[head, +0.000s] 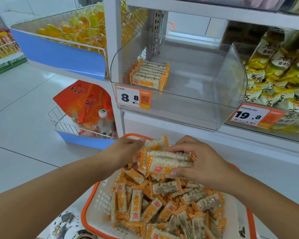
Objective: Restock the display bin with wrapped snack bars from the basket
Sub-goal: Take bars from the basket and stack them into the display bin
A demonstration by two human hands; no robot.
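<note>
Wide open room in the clear display bin (219,94): one neat row of wrapped bars (149,75) sits against its left wall, bare floor to the right, low front lip above the 8.8 price tag (133,98). Below, the orange-rimmed basket (93,204) is heaped with loose snack bars (164,209). Above its far edge, both hands clamp one stacked bundle of bars (169,161): left hand (123,152) curled round the left end, right hand (202,161) fingers over, thumb under.
</note>
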